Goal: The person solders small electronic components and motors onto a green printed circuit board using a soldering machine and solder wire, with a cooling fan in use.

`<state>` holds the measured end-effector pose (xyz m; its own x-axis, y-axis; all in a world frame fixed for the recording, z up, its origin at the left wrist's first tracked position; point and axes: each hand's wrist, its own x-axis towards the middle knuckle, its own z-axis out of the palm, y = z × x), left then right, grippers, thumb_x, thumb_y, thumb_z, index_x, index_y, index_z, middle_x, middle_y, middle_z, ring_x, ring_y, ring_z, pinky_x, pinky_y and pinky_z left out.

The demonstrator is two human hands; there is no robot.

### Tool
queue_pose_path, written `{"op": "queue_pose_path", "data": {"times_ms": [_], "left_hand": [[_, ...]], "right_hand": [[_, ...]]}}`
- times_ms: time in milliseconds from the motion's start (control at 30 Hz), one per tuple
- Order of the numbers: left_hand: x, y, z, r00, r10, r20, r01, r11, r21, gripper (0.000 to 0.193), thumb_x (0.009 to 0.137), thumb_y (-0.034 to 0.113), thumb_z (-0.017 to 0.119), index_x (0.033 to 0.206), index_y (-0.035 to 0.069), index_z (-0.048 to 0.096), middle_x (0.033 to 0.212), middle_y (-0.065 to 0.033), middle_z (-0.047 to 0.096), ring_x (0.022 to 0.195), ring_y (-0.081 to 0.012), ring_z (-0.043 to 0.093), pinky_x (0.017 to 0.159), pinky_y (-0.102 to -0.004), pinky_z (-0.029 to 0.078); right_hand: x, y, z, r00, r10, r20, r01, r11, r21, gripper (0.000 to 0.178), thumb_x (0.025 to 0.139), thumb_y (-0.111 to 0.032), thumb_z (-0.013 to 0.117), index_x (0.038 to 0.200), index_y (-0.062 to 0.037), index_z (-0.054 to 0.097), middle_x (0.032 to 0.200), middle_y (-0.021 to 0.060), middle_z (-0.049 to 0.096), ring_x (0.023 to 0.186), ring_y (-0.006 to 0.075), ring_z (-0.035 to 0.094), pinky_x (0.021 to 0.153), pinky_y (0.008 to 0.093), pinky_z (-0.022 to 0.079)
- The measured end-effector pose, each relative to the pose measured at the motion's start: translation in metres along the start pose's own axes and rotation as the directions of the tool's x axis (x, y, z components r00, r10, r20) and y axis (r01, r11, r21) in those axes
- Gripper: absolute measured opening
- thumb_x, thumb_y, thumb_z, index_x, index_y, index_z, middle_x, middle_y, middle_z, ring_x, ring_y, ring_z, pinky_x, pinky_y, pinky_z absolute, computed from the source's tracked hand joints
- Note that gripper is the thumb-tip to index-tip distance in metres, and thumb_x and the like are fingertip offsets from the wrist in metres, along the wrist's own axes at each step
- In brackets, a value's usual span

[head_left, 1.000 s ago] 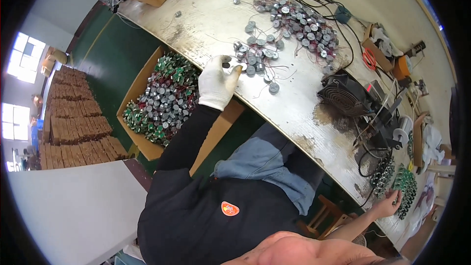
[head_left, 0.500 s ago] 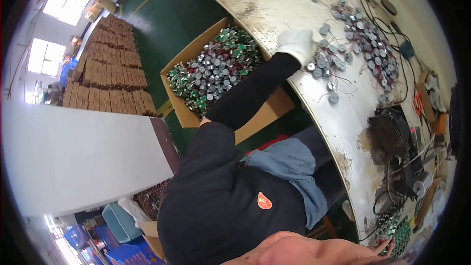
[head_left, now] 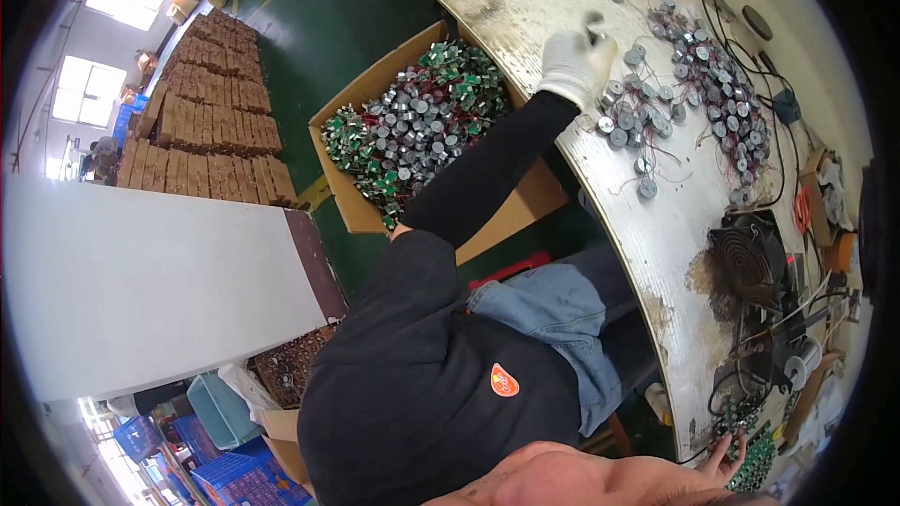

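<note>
My left hand, in a white glove below a black sleeve, is raised over the table edge. Its fingertips are closed on a small round metal motor, blurred. Close beside it lies a loose group of silver motors with thin wires. At the lower right my bare right hand has its fingers stretched and apart at a small heap of circuit boards. A green sheet of boards lies just beyond it. Whether those fingers pinch a board is too small to make out.
A cardboard box full of wired motors and green boards stands left of the table. More motors are heaped toward the wall, by black cables. A black fan and a solder wire spool stand farther down the table.
My left hand has turned and lifted from beside the motors, with a motor now showing at its fingertips. My right hand has moved up to the small board heap.
</note>
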<state>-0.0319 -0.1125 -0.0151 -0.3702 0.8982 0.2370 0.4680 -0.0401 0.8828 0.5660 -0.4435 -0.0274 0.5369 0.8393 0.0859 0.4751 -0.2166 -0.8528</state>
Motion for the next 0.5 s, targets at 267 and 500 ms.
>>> {"op": "queue_pose_path", "data": {"times_ms": [267,500], "left_hand": [[-0.118,0.079,0.004,0.904,-0.022,0.427,0.341,0.639,-0.69,0.032,0.08,0.007,0.07,0.108,-0.004,0.061,0.089,-0.0133,0.067,0.075,-0.0176,0.065,0.065,-0.0267,0.054],[-0.153,0.046,0.044,0.843,0.357,0.403,-0.371,0.927,-0.046,0.022,0.078,0.021,0.068,0.09,0.003,0.066,0.087,-0.0147,0.06,0.083,-0.0348,0.061,0.073,-0.04,0.05]], "right_hand": [[-0.021,-0.075,0.075,0.957,0.023,-0.289,-0.016,1.0,0.025,0.026,0.091,-0.019,0.065,0.114,-0.0069,0.061,0.096,0.0004,0.063,0.078,0.0058,0.051,0.068,0.0205,0.04],[-0.021,-0.069,0.056,0.891,-0.198,-0.409,0.16,0.979,-0.124,0.022,0.094,-0.015,0.061,0.105,0.003,0.065,0.085,0.0045,0.064,0.066,0.009,0.048,0.057,0.0245,0.039]]}}
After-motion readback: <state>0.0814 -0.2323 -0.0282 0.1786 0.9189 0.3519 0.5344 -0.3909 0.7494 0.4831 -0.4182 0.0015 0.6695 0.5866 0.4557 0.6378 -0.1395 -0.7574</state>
